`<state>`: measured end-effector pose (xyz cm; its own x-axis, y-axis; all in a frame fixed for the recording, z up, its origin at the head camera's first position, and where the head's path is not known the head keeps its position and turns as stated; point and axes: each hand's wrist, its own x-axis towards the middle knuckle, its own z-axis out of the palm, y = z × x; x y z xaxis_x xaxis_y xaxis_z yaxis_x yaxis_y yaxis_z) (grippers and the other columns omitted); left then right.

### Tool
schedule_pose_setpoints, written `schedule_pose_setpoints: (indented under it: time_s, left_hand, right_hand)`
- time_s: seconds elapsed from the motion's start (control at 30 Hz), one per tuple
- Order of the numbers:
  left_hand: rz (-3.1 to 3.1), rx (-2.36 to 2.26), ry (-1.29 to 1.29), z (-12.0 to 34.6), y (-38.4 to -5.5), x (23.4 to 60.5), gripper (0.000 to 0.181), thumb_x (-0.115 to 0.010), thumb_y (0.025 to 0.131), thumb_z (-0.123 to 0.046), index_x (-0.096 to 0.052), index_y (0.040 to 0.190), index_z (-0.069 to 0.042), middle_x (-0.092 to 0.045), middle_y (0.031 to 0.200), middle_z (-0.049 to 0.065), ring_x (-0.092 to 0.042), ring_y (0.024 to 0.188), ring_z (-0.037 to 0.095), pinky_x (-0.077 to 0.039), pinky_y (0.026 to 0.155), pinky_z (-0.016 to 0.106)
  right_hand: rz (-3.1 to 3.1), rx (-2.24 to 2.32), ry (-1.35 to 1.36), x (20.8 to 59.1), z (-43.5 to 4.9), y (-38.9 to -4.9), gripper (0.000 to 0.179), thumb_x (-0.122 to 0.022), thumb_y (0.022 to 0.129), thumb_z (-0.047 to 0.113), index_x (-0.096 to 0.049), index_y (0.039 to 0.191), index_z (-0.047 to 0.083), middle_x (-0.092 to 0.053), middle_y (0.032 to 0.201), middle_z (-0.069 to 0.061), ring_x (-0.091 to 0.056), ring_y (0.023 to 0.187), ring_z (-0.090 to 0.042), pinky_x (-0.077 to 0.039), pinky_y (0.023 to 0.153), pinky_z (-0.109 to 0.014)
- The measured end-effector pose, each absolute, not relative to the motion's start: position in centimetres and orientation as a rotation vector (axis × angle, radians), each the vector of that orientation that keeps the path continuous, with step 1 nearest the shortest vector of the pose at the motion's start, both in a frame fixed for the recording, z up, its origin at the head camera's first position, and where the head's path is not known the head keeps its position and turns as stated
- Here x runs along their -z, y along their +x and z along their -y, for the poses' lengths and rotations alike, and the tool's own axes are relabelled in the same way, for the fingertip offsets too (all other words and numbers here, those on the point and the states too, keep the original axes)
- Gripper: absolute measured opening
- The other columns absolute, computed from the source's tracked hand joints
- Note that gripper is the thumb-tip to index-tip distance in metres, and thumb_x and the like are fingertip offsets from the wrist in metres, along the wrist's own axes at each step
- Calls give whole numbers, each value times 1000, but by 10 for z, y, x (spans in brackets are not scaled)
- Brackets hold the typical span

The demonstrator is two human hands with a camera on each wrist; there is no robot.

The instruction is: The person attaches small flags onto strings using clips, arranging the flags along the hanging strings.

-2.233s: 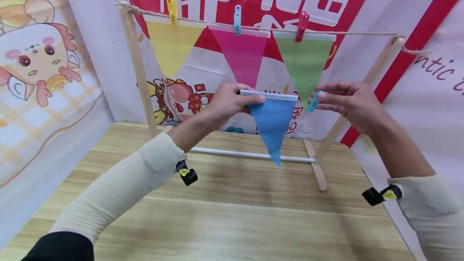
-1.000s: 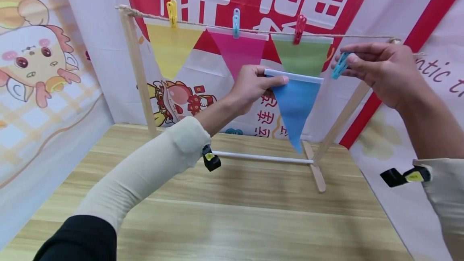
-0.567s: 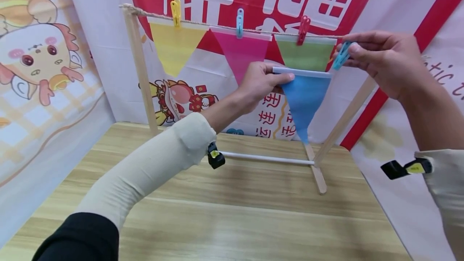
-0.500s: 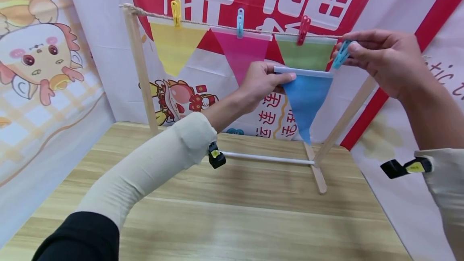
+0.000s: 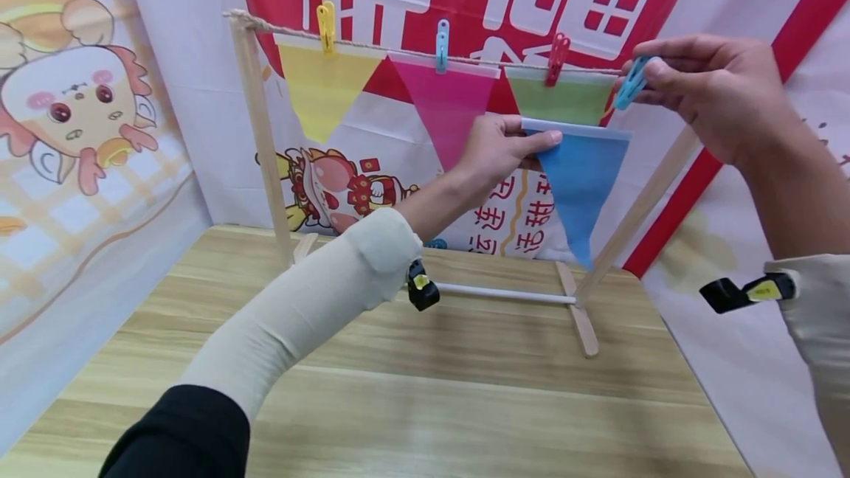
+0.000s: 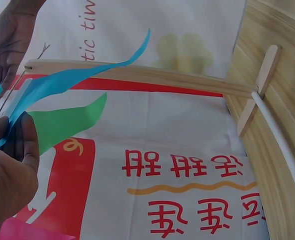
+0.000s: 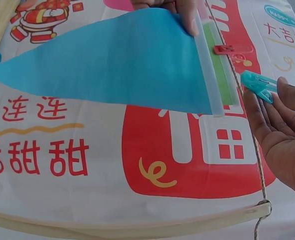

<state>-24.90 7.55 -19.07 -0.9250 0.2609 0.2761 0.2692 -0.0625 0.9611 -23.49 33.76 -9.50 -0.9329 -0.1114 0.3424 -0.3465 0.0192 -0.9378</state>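
Note:
My left hand (image 5: pixel 505 146) pinches a blue triangular pennant (image 5: pixel 584 183) by the left end of its pale top band; the point hangs down. Between thumb and fingers of my right hand (image 5: pixel 717 91) is a light blue clothespin (image 5: pixel 632 83), close to the twine line (image 5: pixel 491 62). In the right wrist view the pennant's band lies apart from the twine (image 7: pixel 260 160). Along the twine hang a yellow pennant (image 5: pixel 325 87) under a yellow clothespin (image 5: pixel 326 26), a pink pennant (image 5: pixel 451 102) under a blue clothespin (image 5: pixel 442 46), and a green pennant (image 5: pixel 564 98) under a red clothespin (image 5: pixel 557 59).
A wooden stand carries the twine between a left post (image 5: pixel 259 124) and a right post (image 5: pixel 654 190). A white rod (image 5: pixel 498 293) joins its feet on the wood-grain table (image 5: pixel 425 404). Printed cloth (image 5: pixel 192 94) stands behind and at the sides.
Both hands have moved up and to the right, bringing the blue pennant and the clothespin nearer the twine's right part. The three hung pennants stay in place.

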Motion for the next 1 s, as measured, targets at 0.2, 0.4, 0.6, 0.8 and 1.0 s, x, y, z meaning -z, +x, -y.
schedule_pose_setpoints:
  time_s: [0.2, 0.4, 0.6, 0.8, 1.0]
  left_hand:
    - [2124, 2202, -589, -86, -257, 188, 50, -84, 104, -27, -74, 149, -8, -82, 136, 7, -85, 108, 21, -70, 92, 28]
    - [2128, 2228, -558, -100, -254, 177, 48, -85, 103, -28, -76, 146, -11, -83, 131, 4, -84, 104, 18, -70, 92, 28]
    - [2126, 2239, -503, -118, -253, 166, 43, -85, 102, -28, -79, 142, -15, -85, 123, -1, -85, 98, 15, -70, 90, 27]
    - [2126, 2243, -459, -135, -256, 160, 36, -85, 103, -27, -82, 136, -14, -86, 117, 0, -85, 94, 15, -70, 86, 24]
    - [2144, 2232, -423, -149, -254, 157, 33, -87, 102, -27, -84, 133, -16, -87, 113, -2, -86, 91, 14, -70, 86, 25]
  right_hand:
    - [2064, -2042, 475, 88, -341, -239, 44, -83, 100, 14, -77, 144, 9, -76, 144, -2, -81, 114, -15, -66, 88, -22]
    - [2070, -1997, 450, 80, -344, -243, 49, -86, 98, 19, -77, 145, 9, -78, 140, -1, -84, 108, -12, -65, 89, -19]
    - [2064, -1970, 464, 75, -346, -247, 49, -86, 97, 19, -77, 144, 9, -81, 131, 0, -84, 105, -12, -63, 90, -17]
    - [2067, -1940, 464, 69, -347, -251, 51, -86, 97, 21, -76, 145, 9, -80, 133, 0, -82, 108, -11, -63, 90, -16]
    - [2070, -1918, 451, 64, -350, -252, 52, -86, 96, 24, -76, 146, 10, -79, 134, 1, -82, 107, -10, -62, 90, -13]
